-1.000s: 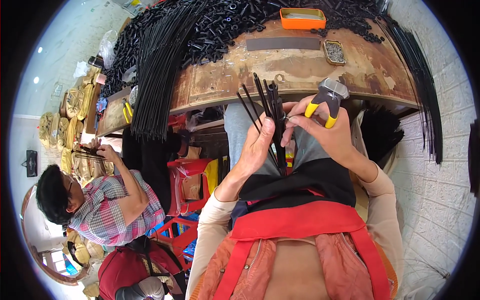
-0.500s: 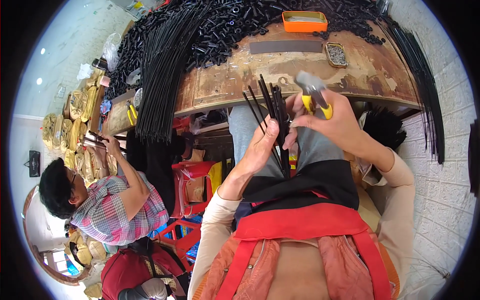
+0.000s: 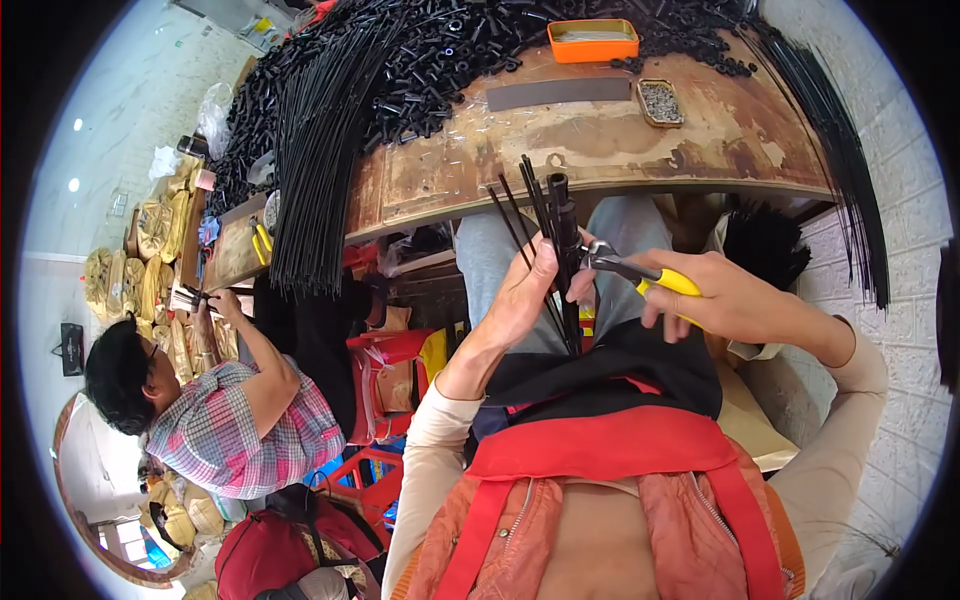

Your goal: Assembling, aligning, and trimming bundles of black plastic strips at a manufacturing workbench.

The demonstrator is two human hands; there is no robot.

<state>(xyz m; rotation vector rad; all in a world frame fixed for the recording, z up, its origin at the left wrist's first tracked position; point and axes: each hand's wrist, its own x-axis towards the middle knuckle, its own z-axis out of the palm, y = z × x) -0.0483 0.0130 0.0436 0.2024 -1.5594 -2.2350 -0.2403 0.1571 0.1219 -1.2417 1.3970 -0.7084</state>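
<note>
My left hand [image 3: 524,292] grips a small bundle of thin black rods [image 3: 545,215] that stand up in front of my lap, below the table's near edge. A short black tube sits on one rod's upper part. My right hand [image 3: 725,298] holds yellow-handled pliers [image 3: 640,276]. The pliers point left, and their metal jaws touch the bundle just above my left thumb. Both forearms wear cream sleeves.
A worn wooden table [image 3: 600,140] carries a heap of short black tubes [image 3: 440,60], long black rods [image 3: 320,160] hanging over its edge, an orange tray [image 3: 592,40], a small tin [image 3: 660,102] and a grey strip [image 3: 558,93]. A person in a plaid shirt [image 3: 240,420] works at left.
My right hand has swung down and right, turning the pliers from pointing up to pointing left at the rod bundle. My left hand keeps its grip on the rods.
</note>
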